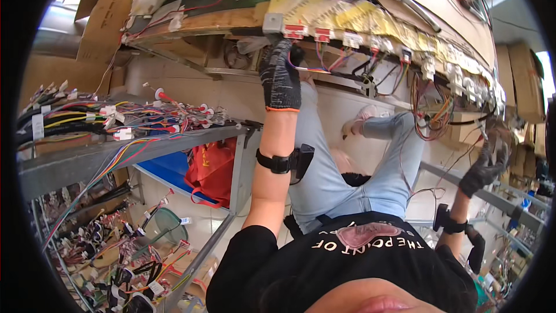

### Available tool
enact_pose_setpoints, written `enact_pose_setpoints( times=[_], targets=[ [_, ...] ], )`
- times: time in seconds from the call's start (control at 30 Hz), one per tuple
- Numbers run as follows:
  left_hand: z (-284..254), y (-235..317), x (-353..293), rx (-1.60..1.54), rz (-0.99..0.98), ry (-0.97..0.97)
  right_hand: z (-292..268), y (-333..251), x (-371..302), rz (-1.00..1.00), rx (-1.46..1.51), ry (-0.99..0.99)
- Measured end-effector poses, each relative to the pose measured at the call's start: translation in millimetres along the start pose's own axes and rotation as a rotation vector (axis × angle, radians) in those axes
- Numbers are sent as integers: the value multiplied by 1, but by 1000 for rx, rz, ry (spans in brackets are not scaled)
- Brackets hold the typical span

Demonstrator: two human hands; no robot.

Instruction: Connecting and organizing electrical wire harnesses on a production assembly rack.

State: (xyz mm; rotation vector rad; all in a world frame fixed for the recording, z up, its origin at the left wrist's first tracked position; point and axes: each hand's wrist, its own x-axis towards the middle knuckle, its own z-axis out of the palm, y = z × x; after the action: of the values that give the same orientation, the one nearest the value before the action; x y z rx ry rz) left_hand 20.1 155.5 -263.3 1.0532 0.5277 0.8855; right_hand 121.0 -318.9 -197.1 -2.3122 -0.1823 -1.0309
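Observation:
My left hand (280,78), in a dark knitted glove with an orange cuff, is at the front edge of the bench. Its fingers are curled just under a red-and-white connector (295,31), beside thin coloured wires (313,69); what they grip is partly hidden. Far to the right, my right hand (485,165), also gloved, reaches up to the bench's right end. Its fingers look stretched and apart, close to hanging wires (434,116). Along the bench edge runs a row of connectors (351,39) fixed over yellow tape (318,10).
A black marker (414,8) lies on the bench top. At the left, a metal rack (116,153) carries many wire harnesses (75,116). A red bag (211,165) sits in a blue tray (165,175) below. Cardboard boxes (104,20) stand at both sides.

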Motion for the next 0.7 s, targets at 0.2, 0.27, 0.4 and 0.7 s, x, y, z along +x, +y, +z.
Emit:
enact_pose_setpoints(
  times=[0.2,0.27,0.4,0.7],
  targets=[
    [30,-10,-39,-426,-423,-1,41,-152,-57,-258,507,-673],
    [35,-16,-51,-312,-457,-96,57,-189,-67,-73,571,-919],
    [42,-23,-56,-241,-293,-162,88,-231,-82,512,935,-1179],
    [49,14,-84,649,668,168,116,-244,-81,922,1281,-1093]
  ],
)
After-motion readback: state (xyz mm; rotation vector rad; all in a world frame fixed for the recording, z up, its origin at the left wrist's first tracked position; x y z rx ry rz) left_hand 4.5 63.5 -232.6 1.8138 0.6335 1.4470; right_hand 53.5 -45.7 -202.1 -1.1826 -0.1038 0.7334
